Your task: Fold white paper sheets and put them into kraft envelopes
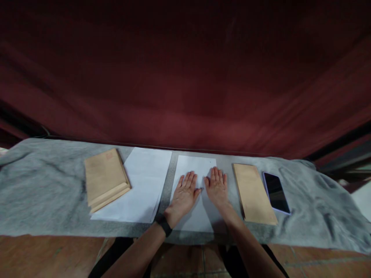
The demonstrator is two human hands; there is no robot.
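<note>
A white sheet of paper [195, 222] lies in front of me on the grey cloth. My left hand [184, 193] rests flat on its left half, fingers stretched out and pointing away from me. On the right half, my right hand [216, 188] is spread flat too, its fingers reaching past the sheet's middle. The two thumbs point toward each other with a small gap between them. Neither hand grips anything. Part of the sheet is hidden under the palms and forearms.
Left of the sheet are more white papers [145, 181], partly under a stack of brown envelopes [104, 173]. To the right lie more brown envelopes [255, 193] and a phone [276, 192] with a purple edge. A dark red surface [185, 96] rises behind the cloth-covered table [43, 185].
</note>
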